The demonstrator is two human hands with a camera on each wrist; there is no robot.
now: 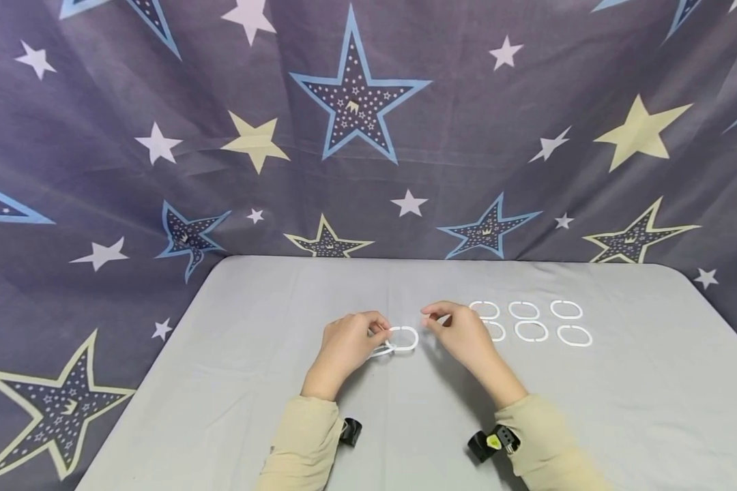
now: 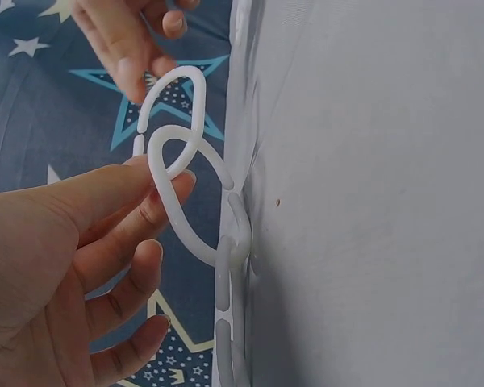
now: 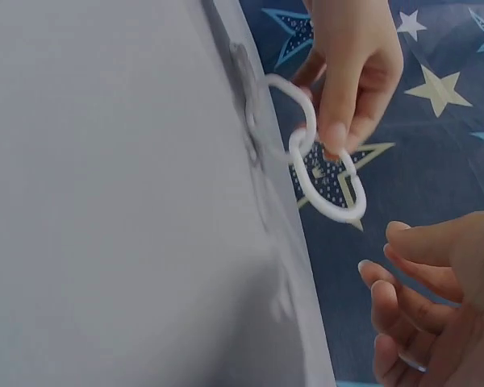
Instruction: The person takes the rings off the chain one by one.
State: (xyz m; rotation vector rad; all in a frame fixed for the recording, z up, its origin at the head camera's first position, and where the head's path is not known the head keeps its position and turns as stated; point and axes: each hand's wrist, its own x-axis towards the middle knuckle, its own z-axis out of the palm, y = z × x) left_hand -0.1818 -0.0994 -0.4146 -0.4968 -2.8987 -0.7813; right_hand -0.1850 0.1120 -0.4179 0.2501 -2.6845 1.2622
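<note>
Chain of white links (image 2: 223, 278): near the middle of the table (image 1: 639, 395), in front of the person; one end is raised in the fingers while other links lie lower, against the tabletop.
End link (image 1: 417, 338): an oval loop with a small gap in its side, sticking out toward the right hand (image 1: 463, 332).
Second link (image 3: 309, 113): hooked through the end link, the two crossing just beside the left thumb.
Left hand (image 1: 351, 341): grasping the end link, pinched by thumb and finger near the crossing; the remaining fingers are loosely bent.
Right hand: released, fingers softly bent and thumb apart from them, near the end link but not touching it.
Loose links (image 1: 531, 340): six white ovals flat on the table to the right, in two rows of three; the right hand partly covers the nearest ones.
Table: covered in a pale grey cloth, with some wrinkles.
Curtain (image 1: 430, 177): dark, behind the table, printed with blue, yellow and white stars.
Sleeves (image 1: 307, 436): beige, on both arms.
Wrist gadgets (image 1: 494, 443): small and black, one at each cuff.
</note>
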